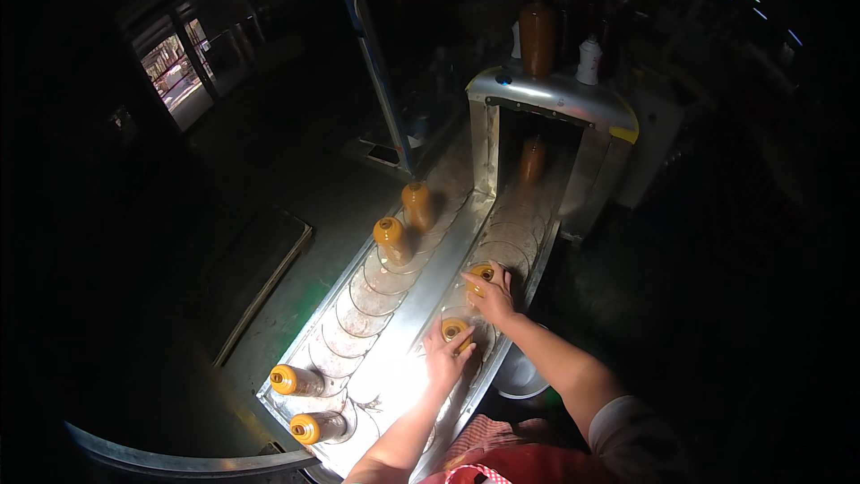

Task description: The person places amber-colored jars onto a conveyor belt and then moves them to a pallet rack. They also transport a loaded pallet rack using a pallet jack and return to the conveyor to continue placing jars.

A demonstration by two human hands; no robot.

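Two orange-brown bottles stand upright on the right lane of a metal conveyor (408,309), both under my hands. My left hand (442,360) is closed round the nearer bottle (455,330), fingers at its shoulder. A little farther along, my right hand (494,298) grips the other bottle (482,272) near its top. Their lower parts are mostly hidden by my hands and the steep view. On the left lane stand two matching bottles (391,235) farther off and two more (309,428) at the near end.
A metal hood (555,94) arches over the lane's far end, with another bottle (532,161) beneath it. On top stand a tall brown bottle (537,38) and a white bottle (589,61). A round metal basin (520,375) sits beside the conveyor, and a blue post (381,81) rises behind.
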